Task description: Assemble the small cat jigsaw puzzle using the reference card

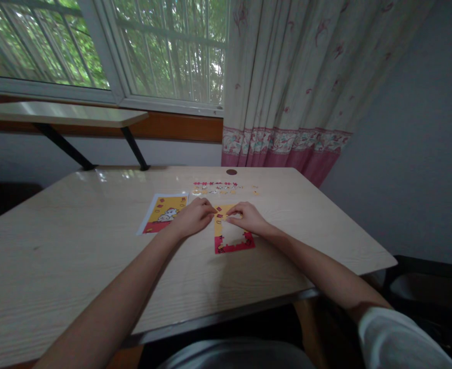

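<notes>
A partly built jigsaw puzzle (pixel 233 242), yellow with a red lower edge and a bare gap in its middle, lies on the pale wooden table (pixel 75 256). My left hand (pixel 193 216) rests curled at the puzzle's upper left corner, fingertips pressed on a piece there. At the puzzle's top edge my right hand (pixel 248 216) has its fingers pinched down on a small piece. A printed picture sheet (pixel 163 211) showing the finished image lies just left of my left hand. Loose puzzle pieces (pixel 220 188) are laid in rows beyond both hands.
A round cable hole (pixel 231 171) sits near the table's far edge. A wall shelf (pixel 60 114) on black brackets hangs under the window at the left. A patterned curtain (pixel 298 87) with a pink hem hangs behind the table. A dark seat (pixel 429 287) stands at the right.
</notes>
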Available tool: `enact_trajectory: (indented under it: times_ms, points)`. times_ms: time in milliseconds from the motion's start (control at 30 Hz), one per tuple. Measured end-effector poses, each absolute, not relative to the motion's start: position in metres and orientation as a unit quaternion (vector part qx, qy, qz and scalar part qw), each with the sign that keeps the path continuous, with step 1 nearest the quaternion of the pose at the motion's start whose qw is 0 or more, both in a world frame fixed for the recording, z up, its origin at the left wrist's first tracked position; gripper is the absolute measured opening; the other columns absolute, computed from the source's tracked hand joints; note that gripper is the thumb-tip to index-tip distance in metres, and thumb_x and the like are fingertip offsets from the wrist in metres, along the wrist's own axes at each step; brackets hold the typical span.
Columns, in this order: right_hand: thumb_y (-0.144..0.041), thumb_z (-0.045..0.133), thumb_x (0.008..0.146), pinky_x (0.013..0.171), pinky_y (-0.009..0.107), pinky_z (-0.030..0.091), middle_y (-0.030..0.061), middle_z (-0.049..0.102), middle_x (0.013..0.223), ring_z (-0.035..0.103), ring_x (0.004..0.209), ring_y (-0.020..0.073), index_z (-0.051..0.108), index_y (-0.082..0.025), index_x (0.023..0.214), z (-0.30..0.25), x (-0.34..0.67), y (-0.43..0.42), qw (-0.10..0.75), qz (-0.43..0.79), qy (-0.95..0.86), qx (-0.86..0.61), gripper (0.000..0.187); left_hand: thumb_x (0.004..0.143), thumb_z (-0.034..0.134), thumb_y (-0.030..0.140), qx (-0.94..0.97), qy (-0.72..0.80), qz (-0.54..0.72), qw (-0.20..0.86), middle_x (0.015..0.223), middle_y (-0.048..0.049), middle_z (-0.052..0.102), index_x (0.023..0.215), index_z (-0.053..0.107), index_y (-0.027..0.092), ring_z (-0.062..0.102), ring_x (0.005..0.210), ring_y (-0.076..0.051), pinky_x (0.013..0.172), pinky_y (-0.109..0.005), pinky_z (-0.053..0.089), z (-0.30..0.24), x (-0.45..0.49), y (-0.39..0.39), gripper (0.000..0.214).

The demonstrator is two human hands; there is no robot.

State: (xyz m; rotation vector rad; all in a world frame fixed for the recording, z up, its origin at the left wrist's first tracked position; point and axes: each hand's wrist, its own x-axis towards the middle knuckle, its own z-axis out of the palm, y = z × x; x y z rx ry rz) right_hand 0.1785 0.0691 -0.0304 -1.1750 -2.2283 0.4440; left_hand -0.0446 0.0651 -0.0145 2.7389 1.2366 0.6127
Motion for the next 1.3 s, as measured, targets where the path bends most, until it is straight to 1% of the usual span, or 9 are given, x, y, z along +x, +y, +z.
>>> enact_trajectory:
  times_ms: [133,233,500,600,700,900,1067,1167,1300]
  points:
    - [-0.03,0.07,0.075,0.078,0.028,0.04,0.0048,0.069,0.085,0.059,0.08,0.0152,0.072,-0.018,0.088,-0.031,0.179,0.069,0.284,0.154,-0.839,-0.437,0.018,0.081,0.043,0.009,0.9,0.372,0.221,0.059,0.096,-0.0083,0.058,0.101,0.069,0.019,0.052,0.095,-0.02,0.085,-0.033,0.044,-0.017,-0.042,0.065,0.034]
    - [-0.032,0.07,0.076,0.08,0.028,0.039,0.0044,0.07,0.085,0.059,0.08,0.0152,0.072,-0.018,0.088,-0.033,0.178,0.07,0.283,0.145,-0.841,-0.437,0.019,0.081,0.042,0.006,0.904,0.354,0.228,0.075,0.097,-0.0079,0.058,0.102,0.07,0.021,0.052,0.096,-0.02,0.086,-0.033,0.044,-0.02,-0.041,0.065,0.038]
    - [-0.03,0.069,0.077,0.081,0.028,0.039,0.005,0.069,0.089,0.059,0.085,0.0159,0.071,-0.017,0.091,-0.03,0.178,0.067,0.278,0.112,-0.86,-0.413,0.019,0.082,0.044,0.007,0.908,0.363,0.202,0.057,0.097,-0.0085,0.058,0.102,0.071,0.023,0.053,0.095,-0.021,0.085,-0.034,0.045,-0.018,-0.037,0.062,0.037]
    - [-0.029,0.065,0.081,0.08,0.029,0.039,0.0048,0.069,0.088,0.058,0.083,0.0163,0.073,-0.019,0.088,-0.025,0.178,0.064,0.254,0.075,-0.88,-0.394,0.014,0.083,0.045,0.008,0.913,0.36,0.189,0.039,0.096,-0.0087,0.058,0.102,0.071,0.024,0.053,0.094,-0.021,0.084,-0.034,0.045,-0.013,-0.034,0.059,0.036]
    - [-0.027,0.062,0.083,0.079,0.029,0.039,0.005,0.069,0.087,0.057,0.082,0.0166,0.073,-0.02,0.087,-0.022,0.178,0.061,0.233,0.06,-0.888,-0.392,0.014,0.083,0.046,0.009,0.915,0.36,0.178,0.027,0.096,-0.0087,0.058,0.102,0.071,0.024,0.053,0.094,-0.021,0.083,-0.034,0.045,-0.011,-0.031,0.057,0.035]
    - [-0.025,0.061,0.083,0.081,0.03,0.04,0.0045,0.068,0.086,0.058,0.083,0.0165,0.073,-0.019,0.087,-0.021,0.178,0.063,0.237,0.087,-0.888,-0.384,0.014,0.082,0.045,0.009,0.914,0.361,0.182,0.037,0.095,-0.0078,0.059,0.103,0.071,0.024,0.053,0.093,-0.02,0.083,-0.033,0.045,-0.011,-0.034,0.059,0.036]
    - [-0.03,0.065,0.08,0.084,0.031,0.04,0.005,0.066,0.093,0.058,0.09,0.0174,0.073,-0.021,0.089,-0.015,0.196,0.073,0.252,0.127,-0.885,-0.371,0.015,0.08,0.045,0.009,0.908,0.359,0.211,0.051,0.093,-0.007,0.063,0.096,0.073,0.021,0.054,0.091,-0.019,0.083,-0.033,0.045,-0.009,-0.042,0.062,0.034]
    - [-0.037,0.066,0.08,0.089,0.035,0.038,0.0051,0.065,0.097,0.058,0.093,0.0188,0.071,-0.021,0.094,-0.011,0.218,0.085,0.243,0.123,-0.887,-0.373,0.022,0.078,0.045,0.007,0.909,0.358,0.209,0.052,0.092,-0.0067,0.064,0.092,0.074,0.02,0.054,0.09,-0.019,0.083,-0.033,0.045,-0.008,-0.047,0.065,0.035]
    - [-0.047,0.069,0.074,0.093,0.04,0.036,0.0082,0.062,0.108,0.054,0.103,0.0241,0.067,-0.023,0.109,-0.014,0.244,0.102,0.178,0.104,-0.904,-0.376,0.042,0.076,0.046,0.006,0.916,0.352,0.183,0.06,0.091,-0.0072,0.064,0.092,0.074,0.021,0.055,0.088,-0.019,0.082,-0.033,0.045,-0.009,-0.049,0.068,0.036]
